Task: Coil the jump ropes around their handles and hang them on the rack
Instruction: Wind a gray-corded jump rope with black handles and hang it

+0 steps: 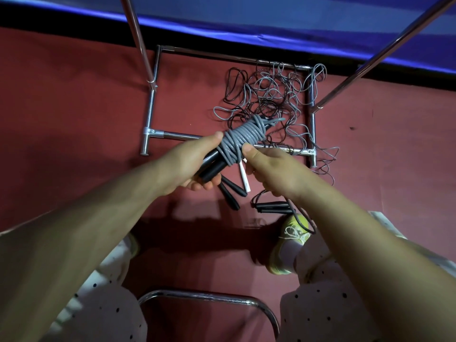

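Jump-rope cord in grey [240,139] was wound in many turns around a pair of black handles [212,166], and the bundle was held in mid-air between both hands, above a dark red floor [74,99]. The left hand [190,164] was curled around the lower ends of the handles, its thumb laid on the edge of the coil and its fingertips seen beneath. The right hand [271,169] was closed against the coil's near side, thumb pressed on the grey turns; its other fingers were hidden behind the palm, so their grip could not be told. Both forearms reached forward from the bottom corners and met at the bundle. A short tail of cord stuck out at the coil's far end.

Nearest the viewer, a curved chrome bar [209,296] was seen between spotted trouser legs, and a yellow shoe [293,233] was planted on the floor. Just beyond, loose black handles [272,208] and a white handle [245,177] lay on the floor. Farther off, a tangle of grey and dark ropes [274,95] was spread inside the rack's chrome base frame [149,114], from which two poles rose. A blue mat [271,18] lay beyond.
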`<state>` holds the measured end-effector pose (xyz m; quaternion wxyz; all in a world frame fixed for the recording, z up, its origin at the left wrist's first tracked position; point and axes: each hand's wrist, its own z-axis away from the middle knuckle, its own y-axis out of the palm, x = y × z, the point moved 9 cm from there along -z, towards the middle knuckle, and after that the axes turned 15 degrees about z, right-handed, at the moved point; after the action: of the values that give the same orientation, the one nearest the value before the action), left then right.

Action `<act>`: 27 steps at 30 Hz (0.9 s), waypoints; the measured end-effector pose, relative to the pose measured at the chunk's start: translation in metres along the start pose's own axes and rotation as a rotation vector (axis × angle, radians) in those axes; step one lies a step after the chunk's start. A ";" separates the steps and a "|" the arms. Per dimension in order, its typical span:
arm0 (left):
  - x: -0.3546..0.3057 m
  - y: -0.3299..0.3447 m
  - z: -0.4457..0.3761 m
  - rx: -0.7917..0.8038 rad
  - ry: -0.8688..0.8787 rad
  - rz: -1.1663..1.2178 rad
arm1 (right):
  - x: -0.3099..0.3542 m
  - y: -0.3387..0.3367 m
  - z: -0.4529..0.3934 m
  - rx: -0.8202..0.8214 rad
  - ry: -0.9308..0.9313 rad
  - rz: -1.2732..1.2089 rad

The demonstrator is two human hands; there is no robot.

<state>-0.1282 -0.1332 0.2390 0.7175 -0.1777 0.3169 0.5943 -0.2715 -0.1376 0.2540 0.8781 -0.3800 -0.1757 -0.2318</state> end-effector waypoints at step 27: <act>-0.019 -0.014 -0.010 -0.014 0.323 -0.219 | 0.002 0.006 0.004 0.011 0.122 -0.650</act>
<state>-0.1191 -0.1566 0.2427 0.7163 -0.3093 0.4026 0.4786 -0.2675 -0.1318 0.2541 0.7692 -0.2846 -0.2359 -0.5212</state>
